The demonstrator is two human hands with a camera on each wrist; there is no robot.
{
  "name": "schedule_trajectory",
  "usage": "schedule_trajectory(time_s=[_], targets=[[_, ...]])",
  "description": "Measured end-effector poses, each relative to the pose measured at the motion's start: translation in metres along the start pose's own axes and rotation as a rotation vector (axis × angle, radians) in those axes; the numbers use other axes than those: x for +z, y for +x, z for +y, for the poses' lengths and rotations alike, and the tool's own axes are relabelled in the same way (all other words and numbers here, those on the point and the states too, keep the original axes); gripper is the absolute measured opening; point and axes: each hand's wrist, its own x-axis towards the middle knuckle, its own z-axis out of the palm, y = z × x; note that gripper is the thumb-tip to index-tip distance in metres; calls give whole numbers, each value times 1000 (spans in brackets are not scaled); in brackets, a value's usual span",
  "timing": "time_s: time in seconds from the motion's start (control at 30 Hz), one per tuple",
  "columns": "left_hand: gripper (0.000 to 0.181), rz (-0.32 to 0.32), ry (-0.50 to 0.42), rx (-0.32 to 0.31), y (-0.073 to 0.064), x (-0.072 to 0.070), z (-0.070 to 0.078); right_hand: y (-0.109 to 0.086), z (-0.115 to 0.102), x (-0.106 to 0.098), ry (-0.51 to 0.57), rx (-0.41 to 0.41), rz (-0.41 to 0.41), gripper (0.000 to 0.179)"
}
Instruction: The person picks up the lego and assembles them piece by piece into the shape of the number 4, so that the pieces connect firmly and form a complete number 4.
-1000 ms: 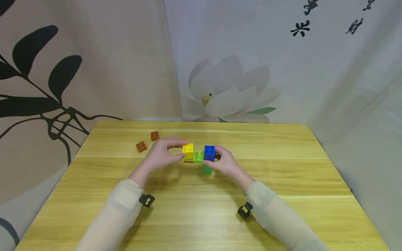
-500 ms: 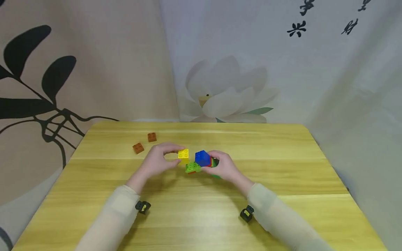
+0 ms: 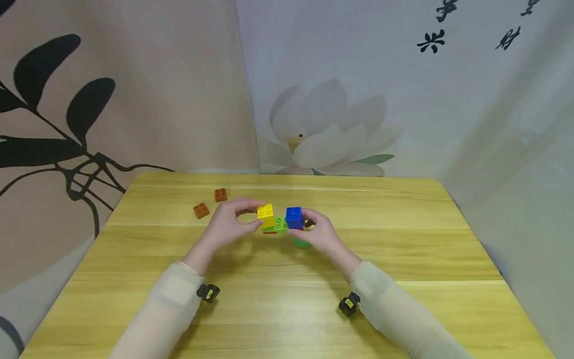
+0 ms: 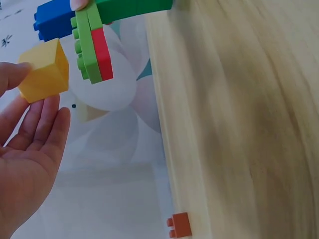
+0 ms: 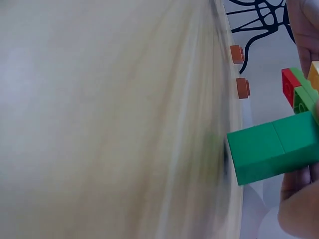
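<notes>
Nearest: left sleeve (image 3: pixel 159 304) and right sleeve (image 3: pixel 399 309), pale, reaching in from the bottom edge of the head view. Black wrist cameras on both, left unit (image 3: pixel 208 293) and right unit (image 3: pixel 349 304). Wood-grain table (image 3: pixel 278 319) underneath.

Further up, both hands were working mid-table. Left hand (image 3: pixel 224 229) had the yellow brick (image 3: pixel 265 216) pinched between thumb and fingertips, gap only as wide as the brick; little finger extended in the left wrist view. Right hand (image 3: pixel 321 233) gripped the built assembly close to the blue brick (image 3: pixel 294 218), thumb on the near side, fingers behind.

Assembly: blue at the top, two dark green bricks (image 5: pixel 273 148) joined end to end as the lower column, light green brick (image 4: pixel 85 55) sticking out to the left-hand side, studs up. Red brick (image 4: pixel 103 57) fixed to its underside. Yellow was just above the outer end of the light green, with a narrow gap showing in the left wrist view, so not seated. Couldn't tell if the column's foot touched the table.

Beyond the left hand, two loose orange-brown bricks, near one (image 3: pixel 201 210) and far one (image 3: pixel 220 195), lay apart on the table. Behind the table's far edge: cloth backdrop with lotus print (image 3: pixel 332 134), dark leaf print (image 3: pixel 91 109), black characters (image 3: pixel 431 41) upper right.
</notes>
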Motion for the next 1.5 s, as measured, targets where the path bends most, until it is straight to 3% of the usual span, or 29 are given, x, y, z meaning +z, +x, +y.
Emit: schedule_trajectory(time_s=[0.17,0.4,0.83,0.97,1.2,1.5], targets=[[38,12,12,13,4,-2,4,-1,4,-3,48,8,2,42],[37,-18,33,93,11,3,6,-1,8,-5,69,11,-2,49],[37,-36,117,141,14,13,5,-4,13,-8,107,-19,-26,43],[37,-49,63,130,14,14,6,-5,15,-9,110,-11,-26,42],[38,-89,-107,111,17,17,4,-5,19,-12,112,-17,-32,43],[39,-86,-162,55,15,24,-5,-5,21,-14,120,-7,-46,43]])
